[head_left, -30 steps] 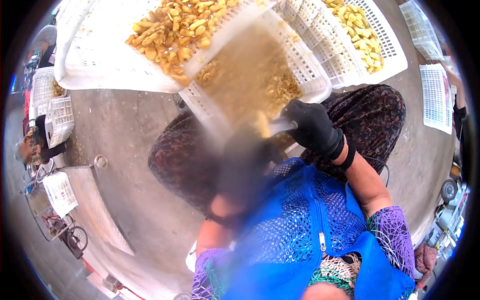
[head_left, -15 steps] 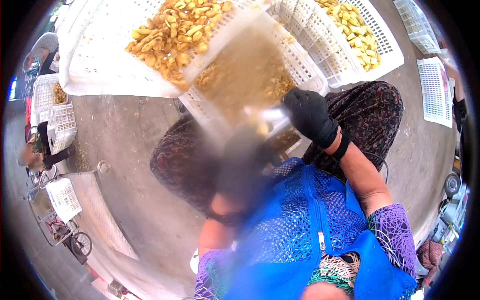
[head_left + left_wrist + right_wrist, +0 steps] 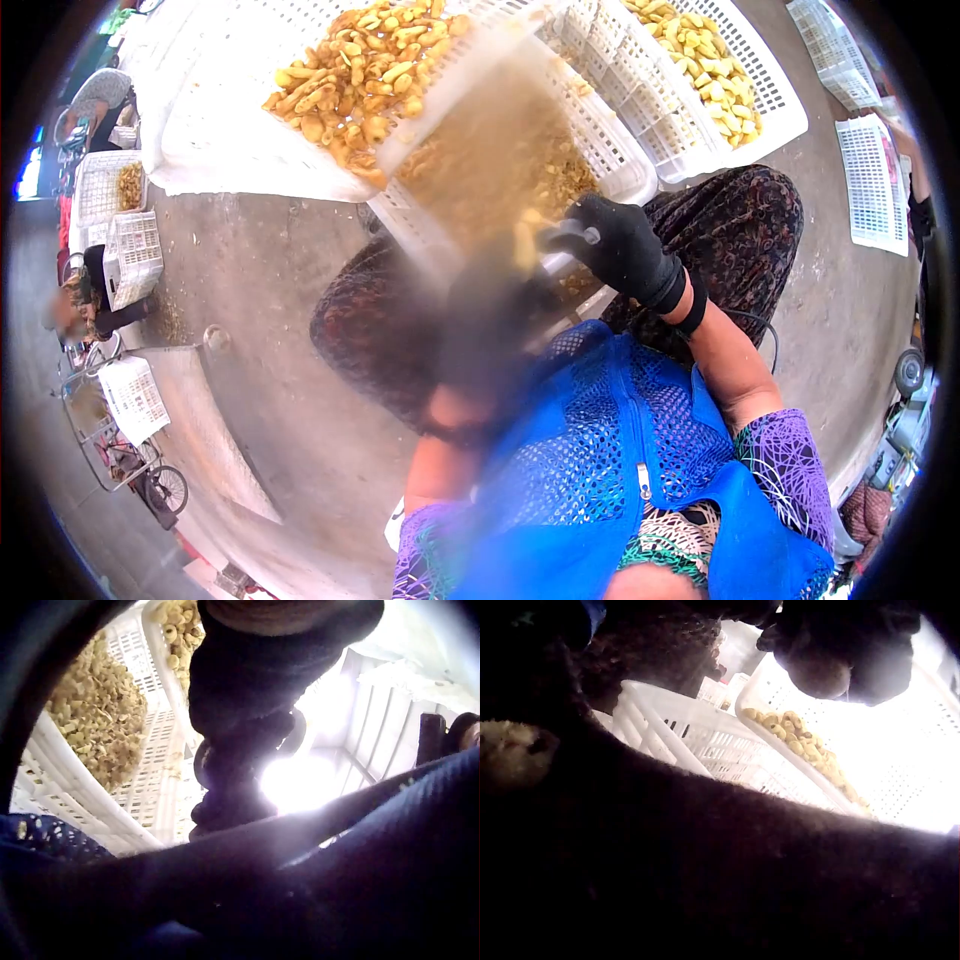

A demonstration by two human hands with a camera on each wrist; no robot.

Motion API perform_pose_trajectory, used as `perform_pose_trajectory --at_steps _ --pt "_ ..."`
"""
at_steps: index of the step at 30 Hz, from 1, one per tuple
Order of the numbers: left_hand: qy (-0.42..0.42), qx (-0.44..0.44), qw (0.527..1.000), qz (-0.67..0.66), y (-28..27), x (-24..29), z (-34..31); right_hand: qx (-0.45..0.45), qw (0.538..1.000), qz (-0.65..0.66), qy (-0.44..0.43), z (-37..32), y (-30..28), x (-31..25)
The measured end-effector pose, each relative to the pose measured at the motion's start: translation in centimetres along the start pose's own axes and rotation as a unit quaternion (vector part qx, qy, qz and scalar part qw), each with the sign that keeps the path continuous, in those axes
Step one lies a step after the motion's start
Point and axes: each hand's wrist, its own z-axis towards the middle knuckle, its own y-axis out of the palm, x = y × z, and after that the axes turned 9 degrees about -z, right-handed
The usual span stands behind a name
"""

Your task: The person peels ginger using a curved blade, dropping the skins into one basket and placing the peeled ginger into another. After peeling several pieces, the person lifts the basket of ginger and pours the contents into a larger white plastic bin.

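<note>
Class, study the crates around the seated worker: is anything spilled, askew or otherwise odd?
The left crate sits askew, its corner overlapping the middle crate by the right hand, which grips a metal tool. Small scraps litter the ground far left. No damage shows.

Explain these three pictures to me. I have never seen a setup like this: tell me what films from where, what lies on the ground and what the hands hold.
No machine here: a seated person in black gloves wears three cameras. The wide picture comes from the head and looks down; the two dark ones come from the wrists. On the concrete ground stand white crates of yellowish pieces. The right hand grips a short silvery tool, perhaps a knife, beside a yellow piece. The left hand is blurred, so what it holds cannot be told.
</note>
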Motion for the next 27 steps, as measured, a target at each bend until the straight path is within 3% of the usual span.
perform_pose_trajectory --at_steps 4,6,13,17,19,20,22,24,25,27 --pt "0.013 0.000 1.000 0.027 -0.1 0.4 0.6 -0.013 0.998 0.004 -0.054 0.5 -1.2 -1.9" --pt "0.020 -0.011 0.998 0.050 0.0 0.0 0.4 -0.034 0.989 -0.096 -0.109 0.2 -1.0 -1.5" --pt "0.064 -0.022 0.991 0.114 0.0 -0.1 -0.4 -0.057 0.985 -0.149 -0.061 -0.2 -0.9 -1.5" --pt "0.056 -0.022 0.996 0.059 0.1 0.0 -0.2 -0.044 0.979 -0.183 -0.077 -0.2 -0.8 -1.5" --pt "-0.113 -0.099 0.988 -0.040 0.1 0.4 0.0 -0.041 0.979 -0.186 -0.079 -0.1 -0.9 -1.6" --pt "-0.113 -0.100 0.988 -0.040 0.1 0.3 -0.1 -0.013 0.982 -0.157 -0.101 0.0 -0.9 -1.5" --pt "-0.006 -0.056 0.995 0.077 0.1 0.2 -0.3 0.016 0.984 -0.128 -0.121 0.2 -0.8 -1.2" --pt "-0.019 -0.078 0.992 0.096 0.0 0.5 -0.4 0.072 0.969 -0.183 -0.150 0.4 -0.3 -0.6" --pt "-0.032 -0.097 0.988 0.115 -0.1 0.6 -0.4 0.073 0.969 -0.183 -0.149 0.5 -0.2 0.1" --pt "-0.020 -0.079 0.991 0.105 0.3 -0.3 -0.7 -0.021 0.961 -0.272 -0.050 0.7 -0.1 1.7"
